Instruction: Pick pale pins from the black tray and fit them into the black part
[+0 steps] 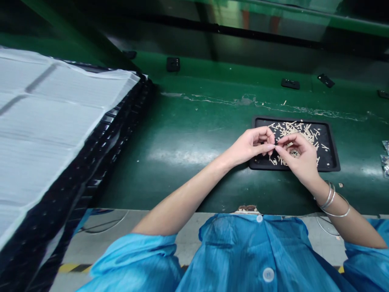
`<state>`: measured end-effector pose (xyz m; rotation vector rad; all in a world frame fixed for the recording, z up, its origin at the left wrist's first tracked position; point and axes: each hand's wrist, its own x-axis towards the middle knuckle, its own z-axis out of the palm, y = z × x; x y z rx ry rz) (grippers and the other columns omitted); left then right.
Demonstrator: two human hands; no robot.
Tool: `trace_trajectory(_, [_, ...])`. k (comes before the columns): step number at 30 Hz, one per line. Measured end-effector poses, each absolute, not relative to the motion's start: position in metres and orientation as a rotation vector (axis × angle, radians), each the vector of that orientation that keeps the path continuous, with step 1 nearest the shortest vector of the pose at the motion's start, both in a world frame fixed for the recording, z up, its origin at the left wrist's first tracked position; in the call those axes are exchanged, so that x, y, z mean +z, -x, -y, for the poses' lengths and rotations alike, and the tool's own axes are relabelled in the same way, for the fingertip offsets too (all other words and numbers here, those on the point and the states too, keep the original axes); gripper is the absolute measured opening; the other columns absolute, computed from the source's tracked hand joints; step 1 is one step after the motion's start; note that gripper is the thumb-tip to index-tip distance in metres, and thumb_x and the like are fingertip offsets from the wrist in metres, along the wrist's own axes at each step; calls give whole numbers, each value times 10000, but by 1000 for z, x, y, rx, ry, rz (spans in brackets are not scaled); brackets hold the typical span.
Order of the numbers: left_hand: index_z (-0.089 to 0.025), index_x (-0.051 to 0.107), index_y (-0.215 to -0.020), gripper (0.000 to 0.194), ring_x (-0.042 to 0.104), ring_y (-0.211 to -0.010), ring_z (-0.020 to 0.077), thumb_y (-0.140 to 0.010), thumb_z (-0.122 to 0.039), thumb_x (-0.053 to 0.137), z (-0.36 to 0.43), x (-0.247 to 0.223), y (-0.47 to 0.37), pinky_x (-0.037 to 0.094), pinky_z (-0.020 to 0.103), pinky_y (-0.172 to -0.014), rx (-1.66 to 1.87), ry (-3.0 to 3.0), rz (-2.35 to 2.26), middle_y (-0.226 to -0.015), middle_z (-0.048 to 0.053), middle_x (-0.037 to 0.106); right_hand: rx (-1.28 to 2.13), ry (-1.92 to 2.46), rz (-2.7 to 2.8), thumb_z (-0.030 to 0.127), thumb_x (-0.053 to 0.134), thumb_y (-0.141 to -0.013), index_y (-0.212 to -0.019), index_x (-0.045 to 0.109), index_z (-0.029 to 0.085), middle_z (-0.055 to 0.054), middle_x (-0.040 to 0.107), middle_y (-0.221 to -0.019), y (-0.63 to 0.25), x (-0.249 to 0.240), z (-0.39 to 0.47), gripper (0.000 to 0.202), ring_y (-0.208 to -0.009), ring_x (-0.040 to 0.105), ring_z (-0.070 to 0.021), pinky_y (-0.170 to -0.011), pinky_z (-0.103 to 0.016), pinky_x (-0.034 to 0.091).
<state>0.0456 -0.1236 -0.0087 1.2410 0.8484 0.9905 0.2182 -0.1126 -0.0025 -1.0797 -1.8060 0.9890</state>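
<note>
Over a shallow black tray point(333, 152) my two hands meet, fingertips almost touching. My left hand point(258, 142) is closed in a pinch, thumb against forefinger. My right hand point(299, 154) pinches from the other side, at the same spot. Whatever sits between the fingertips is too small to make out. Beneath the hands, many small cream-coloured strips point(306, 132) lie scattered in the tray, some covered by my fingers.
Black stacked trays with white sheets point(60, 109) fill the left side. Small black parts point(173, 64) rest along the back of the green bench point(188, 134), with another black piece point(290, 84) further right. Clear bags point(385, 164) lie at the right edge.
</note>
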Motion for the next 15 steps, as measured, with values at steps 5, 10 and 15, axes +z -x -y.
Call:
trace_trajectory(5, [-153, 490, -760, 267, 489, -569, 66, -762, -354, 665, 124, -8, -45, 383, 191, -541, 983, -1254, -843, -643, -18, 552, 932, 1049, 1884, 182, 635, -753, -736, 624, 209, 18, 633, -706, -219, -2, 111, 33, -603, 553, -108, -535, -237, 451])
trace_trajectory(10, [-144, 500, -756, 259, 501, -585, 66, -766, -348, 660, 124, -7, -45, 380, 186, -541, 971, -1263, -838, -652, -15, 555, 974, 1029, 1905, 184, 629, -750, -693, 618, 203, 17, 617, -666, -220, -1, 109, 62, -566, 529, -102, -513, -235, 435])
trace_trajectory(15, [-138, 523, -768, 279, 504, -565, 62, -744, -364, 685, 123, -8, -46, 386, 185, -535, 1002, -1232, -874, -639, -19, 560, 1187, 1054, 1807, 216, 652, -729, -688, 625, 200, 9, 623, -658, -222, -1, 108, 51, -559, 541, -105, -507, -233, 437])
